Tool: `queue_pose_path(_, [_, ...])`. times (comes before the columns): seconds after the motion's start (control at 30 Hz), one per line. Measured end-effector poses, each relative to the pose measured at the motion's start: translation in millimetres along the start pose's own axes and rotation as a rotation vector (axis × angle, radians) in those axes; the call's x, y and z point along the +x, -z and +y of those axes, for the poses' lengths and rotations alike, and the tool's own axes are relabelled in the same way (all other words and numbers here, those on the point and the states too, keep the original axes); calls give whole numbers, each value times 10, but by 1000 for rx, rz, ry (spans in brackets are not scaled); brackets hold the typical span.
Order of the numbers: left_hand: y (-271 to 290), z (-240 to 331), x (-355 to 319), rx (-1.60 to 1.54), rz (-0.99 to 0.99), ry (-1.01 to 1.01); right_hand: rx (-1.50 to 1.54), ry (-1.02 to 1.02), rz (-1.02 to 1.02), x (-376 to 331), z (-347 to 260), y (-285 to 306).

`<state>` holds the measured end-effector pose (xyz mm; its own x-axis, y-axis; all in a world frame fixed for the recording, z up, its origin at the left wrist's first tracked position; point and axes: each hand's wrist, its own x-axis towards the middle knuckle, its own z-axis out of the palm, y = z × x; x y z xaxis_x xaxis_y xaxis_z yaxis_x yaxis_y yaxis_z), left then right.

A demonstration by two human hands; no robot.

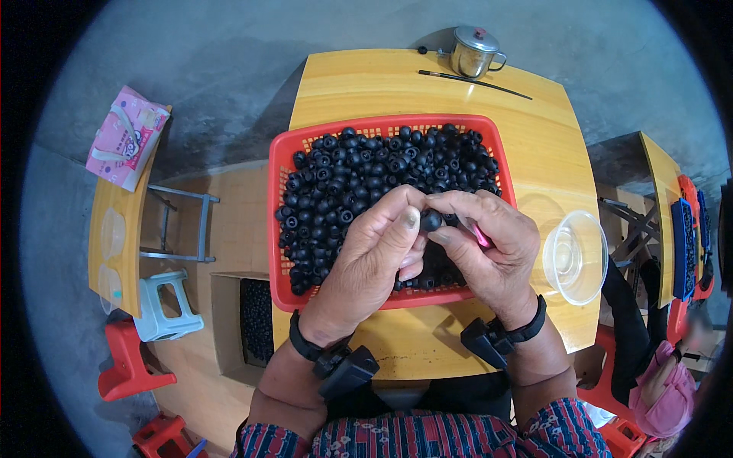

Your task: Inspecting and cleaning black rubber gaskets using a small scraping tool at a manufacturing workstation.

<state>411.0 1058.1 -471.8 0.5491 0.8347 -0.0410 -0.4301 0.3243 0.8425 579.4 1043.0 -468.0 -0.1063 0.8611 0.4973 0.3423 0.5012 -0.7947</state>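
Observation:
A glossy round black ball [431, 220] is pinched at the fingertips of my left hand [376, 243], above the near half of a red plastic basket [276, 191]. My right hand [496, 243] meets it there, its thumb against the ball. A thin bright pink piece [482, 236] shows between the curled right fingers; the rest of it is hidden, so its kind is unclear. Many similar black balls [336, 179], several with round holes, fill the basket. Both hands hide part of the pile.
On my yellow table [546, 153] stand a clear plastic bowl [576, 258], a lidded metal mug [473, 53] and a dark thin stick [475, 84]. A cardboard box [227, 324] of black pieces lies on the floor at left, near stools [168, 309]. Another person [664, 393] sits at right.

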Motion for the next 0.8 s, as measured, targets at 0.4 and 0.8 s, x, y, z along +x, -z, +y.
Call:
queue_pose_path(0.4, [-11,11,-6,-19,-33,35,-77,-3,28,0,-8,20])
queue_pose_path(0.8, [9,41,-10,-71,3,53,13,-59,33,23,-7,-2])
